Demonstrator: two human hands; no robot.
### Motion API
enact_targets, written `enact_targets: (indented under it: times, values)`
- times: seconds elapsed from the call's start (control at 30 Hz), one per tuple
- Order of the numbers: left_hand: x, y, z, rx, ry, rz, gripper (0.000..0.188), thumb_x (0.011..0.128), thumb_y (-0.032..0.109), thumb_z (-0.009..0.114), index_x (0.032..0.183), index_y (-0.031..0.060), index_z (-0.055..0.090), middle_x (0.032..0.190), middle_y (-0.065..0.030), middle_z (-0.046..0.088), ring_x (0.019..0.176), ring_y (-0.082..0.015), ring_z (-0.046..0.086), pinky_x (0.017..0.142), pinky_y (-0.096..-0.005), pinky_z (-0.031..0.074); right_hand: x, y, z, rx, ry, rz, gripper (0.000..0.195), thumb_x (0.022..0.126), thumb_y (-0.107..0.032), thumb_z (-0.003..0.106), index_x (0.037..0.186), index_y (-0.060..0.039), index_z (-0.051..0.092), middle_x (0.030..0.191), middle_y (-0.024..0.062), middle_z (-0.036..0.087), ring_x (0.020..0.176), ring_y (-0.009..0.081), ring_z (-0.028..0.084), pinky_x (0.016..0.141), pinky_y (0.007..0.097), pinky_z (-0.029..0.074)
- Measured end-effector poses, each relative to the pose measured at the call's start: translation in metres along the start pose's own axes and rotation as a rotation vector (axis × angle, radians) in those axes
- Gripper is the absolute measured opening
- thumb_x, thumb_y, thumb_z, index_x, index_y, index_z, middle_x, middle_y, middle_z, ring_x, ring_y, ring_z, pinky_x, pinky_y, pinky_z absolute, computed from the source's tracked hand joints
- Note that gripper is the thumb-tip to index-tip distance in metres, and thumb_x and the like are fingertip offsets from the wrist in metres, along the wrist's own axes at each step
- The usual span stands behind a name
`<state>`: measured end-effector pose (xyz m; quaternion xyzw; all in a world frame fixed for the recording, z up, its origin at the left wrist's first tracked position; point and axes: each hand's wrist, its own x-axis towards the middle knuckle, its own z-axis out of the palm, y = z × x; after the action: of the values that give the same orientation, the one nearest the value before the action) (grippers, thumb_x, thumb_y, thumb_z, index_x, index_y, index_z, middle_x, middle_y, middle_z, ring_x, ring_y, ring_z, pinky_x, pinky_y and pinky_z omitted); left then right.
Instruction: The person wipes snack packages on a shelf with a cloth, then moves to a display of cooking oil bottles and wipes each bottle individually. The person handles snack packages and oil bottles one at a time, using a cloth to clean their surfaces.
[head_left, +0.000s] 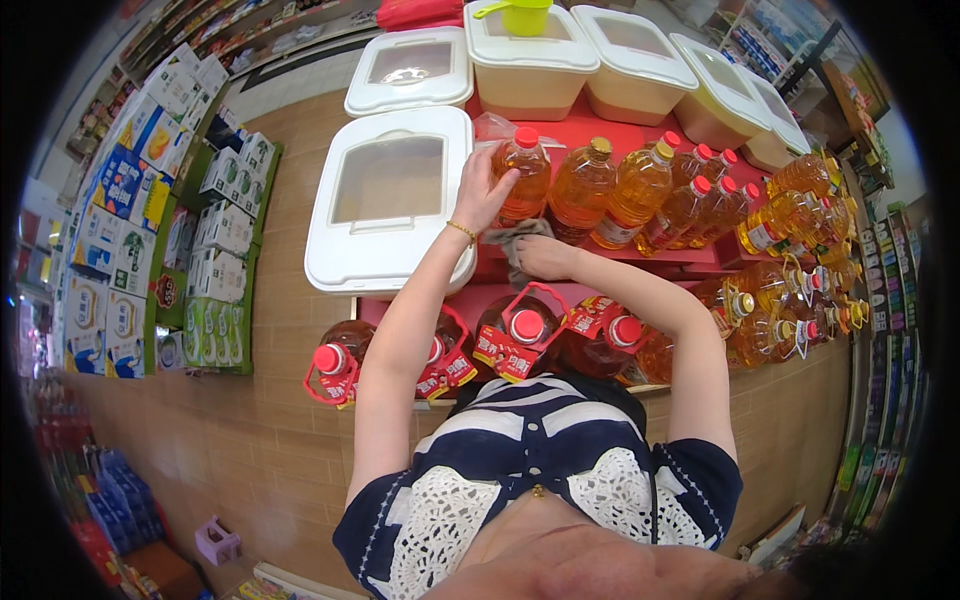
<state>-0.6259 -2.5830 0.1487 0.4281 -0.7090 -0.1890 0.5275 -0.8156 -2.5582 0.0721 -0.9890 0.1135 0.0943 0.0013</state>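
Observation:
My left hand is around the left side of a red-capped bottle of amber oil, its thumb across the front near the shoulder. Low beside that bottle, my right hand grips a grey cloth, pressed against the red-covered display step. To the right of the held bottle stands a gold-capped oil bottle, then another larger bottle. Nearer to me, large oil jugs with red handles and red tags stand in a row below my forearms.
White-lidded bins line the left and back, one with a green scoop on its lid. Several more oil bottles crowd the right. Stacked milk cartons stand far left, a purple stool on the floor lower left, shelves at right.

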Motion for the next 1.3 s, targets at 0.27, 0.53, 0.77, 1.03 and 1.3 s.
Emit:
enact_targets:
  times: [0.27, 0.53, 0.77, 1.03, 1.3]
  values:
    - [0.057, 0.028, 0.020, 0.304, -0.021, -0.040, 0.049, 0.078, 0.032, 0.078, 0.110, -0.0001, 0.058, 0.107, -0.0173, 0.060, 0.107, -0.0327, 0.056, 0.094, -0.0408, 0.045, -0.072, -0.005, -0.053, 0.587, 0.416, 0.696, 0.023, 0.090, -0.014, 0.046, 0.095, 0.0027, 0.060, 0.098, 0.0224, 0.062, 0.097, 0.0386, 0.060, 0.085, 0.0444, 0.048]
    - [0.020, 0.030, 0.001, -0.014, 0.124, -0.085, 0.019, 0.076, 0.012, 0.071, 0.086, 0.0018, 0.058, 0.089, -0.0136, 0.063, 0.084, -0.0279, 0.063, 0.078, -0.0353, 0.050, -0.084, -0.016, -0.083, 1.559, 1.085, 0.760, 0.036, 0.101, -0.021, 0.037, 0.123, 0.0000, 0.056, 0.116, 0.0087, 0.062, 0.108, 0.0166, 0.058, 0.096, 0.0311, 0.043]
    - [-0.026, 0.036, -0.026, -0.127, 0.264, -0.087, 0.012, 0.073, -0.002, 0.061, 0.084, 0.0022, 0.057, 0.096, -0.0127, 0.064, 0.092, -0.0236, 0.062, 0.086, -0.0329, 0.049, 0.011, -0.015, -0.091, 0.702, 1.065, 0.343, 0.042, 0.101, -0.022, 0.039, 0.130, 0.0056, 0.047, 0.130, 0.0241, 0.051, 0.122, 0.0390, 0.048, 0.106, 0.0386, 0.037]
    - [-0.034, 0.038, -0.025, -0.258, 0.270, -0.021, 0.014, 0.070, -0.003, 0.058, 0.083, 0.0013, 0.055, 0.097, -0.0152, 0.065, 0.098, -0.0261, 0.063, 0.092, -0.0358, 0.047, 0.049, 0.039, -0.011, 1.170, 1.042, 0.655, 0.032, 0.097, -0.023, 0.039, 0.103, 0.0050, 0.054, 0.105, 0.0265, 0.058, 0.104, 0.0407, 0.053, 0.089, 0.0439, 0.042]
    - [-0.041, 0.030, -0.032, -0.326, 0.324, -0.044, 0.015, 0.071, -0.004, 0.057, 0.085, 0.0006, 0.054, 0.097, -0.0168, 0.066, 0.099, -0.0269, 0.064, 0.092, -0.0374, 0.049, 0.039, 0.001, -0.053, 0.846, 0.965, 0.767, 0.027, 0.095, -0.019, 0.046, 0.095, 0.0035, 0.059, 0.102, 0.0216, 0.058, 0.103, 0.0369, 0.051, 0.092, 0.0416, 0.040]
